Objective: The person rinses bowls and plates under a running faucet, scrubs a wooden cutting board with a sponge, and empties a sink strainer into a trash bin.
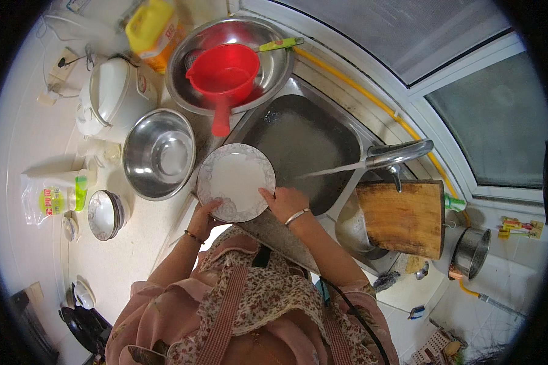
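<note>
A white plate (236, 180) with a grey floral rim is held between my two hands, near the front left edge of the sink. My left hand (205, 216) grips its lower left rim, thumb on the upper face. On the right side, my right hand (288, 200) pinches the rim with the thumb on top; some of its fingers are hidden. Water runs from the chrome faucet (399, 153) into the dark sink basin (310, 137), which holds murky water. Left of the plate stands a steel bowl (160, 155) on the counter.
A red plastic ladle (226, 75) rests in a large steel basin (274, 86) behind. A wooden cutting board (402, 219) lies across the second sink bowl. Stacked small bowls (104, 215), a rice cooker (114, 98) and a yellow oil jug (153, 32) stand to the left.
</note>
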The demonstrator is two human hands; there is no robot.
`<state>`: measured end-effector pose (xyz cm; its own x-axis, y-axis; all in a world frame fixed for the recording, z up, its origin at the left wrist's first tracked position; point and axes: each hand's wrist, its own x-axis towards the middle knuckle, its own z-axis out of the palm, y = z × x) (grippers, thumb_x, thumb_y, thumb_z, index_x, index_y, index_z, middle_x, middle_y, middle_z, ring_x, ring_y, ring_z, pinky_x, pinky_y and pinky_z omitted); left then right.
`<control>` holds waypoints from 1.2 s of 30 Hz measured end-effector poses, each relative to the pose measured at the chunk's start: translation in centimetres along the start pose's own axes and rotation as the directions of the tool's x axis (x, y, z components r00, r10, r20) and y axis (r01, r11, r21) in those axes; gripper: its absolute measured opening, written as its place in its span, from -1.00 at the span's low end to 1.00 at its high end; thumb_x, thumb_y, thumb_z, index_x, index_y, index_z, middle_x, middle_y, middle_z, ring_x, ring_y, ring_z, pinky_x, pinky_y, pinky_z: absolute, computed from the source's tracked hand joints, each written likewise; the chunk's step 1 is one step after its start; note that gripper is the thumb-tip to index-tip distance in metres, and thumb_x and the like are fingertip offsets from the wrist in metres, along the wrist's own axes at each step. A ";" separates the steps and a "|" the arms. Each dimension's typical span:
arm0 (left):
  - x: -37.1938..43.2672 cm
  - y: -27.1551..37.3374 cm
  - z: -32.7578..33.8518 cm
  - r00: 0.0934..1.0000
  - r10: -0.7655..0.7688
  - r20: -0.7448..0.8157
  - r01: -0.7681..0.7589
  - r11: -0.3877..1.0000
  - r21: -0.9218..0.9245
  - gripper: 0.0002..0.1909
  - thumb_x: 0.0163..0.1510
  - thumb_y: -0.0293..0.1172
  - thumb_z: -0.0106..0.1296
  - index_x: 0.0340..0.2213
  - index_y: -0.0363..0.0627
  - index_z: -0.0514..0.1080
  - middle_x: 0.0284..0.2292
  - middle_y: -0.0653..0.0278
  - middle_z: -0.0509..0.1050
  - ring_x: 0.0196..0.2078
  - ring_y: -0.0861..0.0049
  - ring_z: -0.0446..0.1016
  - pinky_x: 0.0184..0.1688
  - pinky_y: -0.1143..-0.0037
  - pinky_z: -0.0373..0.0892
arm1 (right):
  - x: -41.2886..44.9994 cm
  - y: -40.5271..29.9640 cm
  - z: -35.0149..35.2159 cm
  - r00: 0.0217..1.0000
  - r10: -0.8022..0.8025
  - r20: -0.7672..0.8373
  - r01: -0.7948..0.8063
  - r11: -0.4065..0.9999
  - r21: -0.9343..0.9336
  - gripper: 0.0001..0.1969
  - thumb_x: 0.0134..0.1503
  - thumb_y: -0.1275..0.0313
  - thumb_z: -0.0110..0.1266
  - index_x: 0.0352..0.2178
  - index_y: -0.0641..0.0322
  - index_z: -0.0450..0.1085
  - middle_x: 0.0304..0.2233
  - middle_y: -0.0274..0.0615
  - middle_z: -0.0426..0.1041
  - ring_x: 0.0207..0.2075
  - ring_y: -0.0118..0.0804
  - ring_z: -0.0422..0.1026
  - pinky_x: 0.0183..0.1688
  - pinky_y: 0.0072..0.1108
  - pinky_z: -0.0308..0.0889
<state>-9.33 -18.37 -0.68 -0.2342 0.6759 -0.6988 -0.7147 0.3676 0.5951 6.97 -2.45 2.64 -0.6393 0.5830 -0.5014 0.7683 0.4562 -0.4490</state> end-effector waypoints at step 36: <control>-15.0 -3.6 -6.4 0.853 0.285 -0.438 -0.449 0.828 -0.336 -0.47 -0.23 -0.45 -0.02 -0.15 -0.26 0.15 -0.27 0.20 0.33 -0.22 0.43 0.33 -0.18 0.46 0.27 | 14.3 -13.3 8.6 0.992 -0.060 0.113 -0.054 0.607 0.793 -0.65 -0.14 0.44 -0.04 -0.28 0.43 0.19 -0.41 -0.05 0.34 -0.44 -0.22 0.38 -0.60 -0.51 0.37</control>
<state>-7.45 -33.88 5.14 -0.6917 0.4013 -0.6004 -0.7082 -0.2140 0.6729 -12.70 -5.98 -4.88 -0.6835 0.4749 -0.5544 0.4750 -0.2873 -0.8317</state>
